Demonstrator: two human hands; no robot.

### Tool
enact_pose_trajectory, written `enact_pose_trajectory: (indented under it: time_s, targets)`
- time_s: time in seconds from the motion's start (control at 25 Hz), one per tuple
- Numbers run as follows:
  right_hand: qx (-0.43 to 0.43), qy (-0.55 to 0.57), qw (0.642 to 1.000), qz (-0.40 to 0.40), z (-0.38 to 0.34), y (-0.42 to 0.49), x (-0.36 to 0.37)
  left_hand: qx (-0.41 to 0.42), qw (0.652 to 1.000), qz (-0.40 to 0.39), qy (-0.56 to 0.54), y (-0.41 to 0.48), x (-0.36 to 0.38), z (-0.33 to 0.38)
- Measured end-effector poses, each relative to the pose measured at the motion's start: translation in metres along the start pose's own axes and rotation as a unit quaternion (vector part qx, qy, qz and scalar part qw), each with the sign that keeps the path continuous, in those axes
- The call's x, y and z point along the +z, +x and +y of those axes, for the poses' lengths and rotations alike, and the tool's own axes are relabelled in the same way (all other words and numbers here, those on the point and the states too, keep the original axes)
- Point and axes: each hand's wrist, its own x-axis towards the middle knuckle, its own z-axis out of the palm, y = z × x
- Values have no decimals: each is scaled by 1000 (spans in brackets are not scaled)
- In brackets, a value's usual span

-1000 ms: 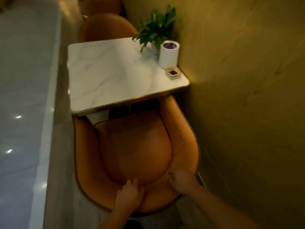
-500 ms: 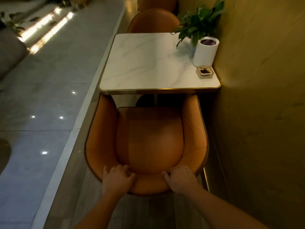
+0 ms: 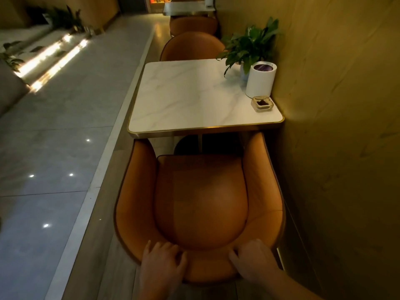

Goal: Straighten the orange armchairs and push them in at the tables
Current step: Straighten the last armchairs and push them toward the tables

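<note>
An orange armchair point(image 3: 201, 198) stands square to a white marble table point(image 3: 190, 98), its arm tips just under the table's gold front edge. My left hand point(image 3: 162, 265) grips the top of the backrest left of centre, and my right hand point(image 3: 253, 259) grips it right of centre, fingers curled over the rim. A second orange armchair point(image 3: 192, 47) faces the table's far side, and a third point(image 3: 192, 26) stands behind it at another table point(image 3: 186, 8).
A potted plant point(image 3: 251, 46), a white cylindrical container point(image 3: 260, 80) and a small glass ashtray point(image 3: 262, 103) sit along the table's right side. A yellow wall point(image 3: 337, 126) runs close on the right. A pale tiled aisle point(image 3: 54, 137) lies left.
The armchair has swung from skewed to square with the table. My view has lifted, showing the chairs and aisle beyond. Both hands stay on the backrest.
</note>
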Motion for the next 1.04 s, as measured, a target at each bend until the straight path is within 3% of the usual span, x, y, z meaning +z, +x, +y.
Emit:
enact_pose_trajectory:
  time_s: [0.44,0.56,0.72,0.88,0.96,1.04]
  targets:
    - [6,33,998,47,9,-13,-3,2,1000,-8,-15,-2,5,10]
    - [15,38,998,39,9,-8,-5,6,999,22,-33,-2,12,5]
    - [48,19,997,-52,16,-1,-8,18,999,-37,-18,-7,-1,14]
    - [36,-9,996,-80,24,2,-7,21,995,-97,-27,-8,-10,21]
    - [16,-16,997,-77,22,-2,-5,24,992,-122,-39,-6,-12,20]
    - [5,-7,1000,-25,22,-10,-9,29,993,-109,-34,-6,-8,22]
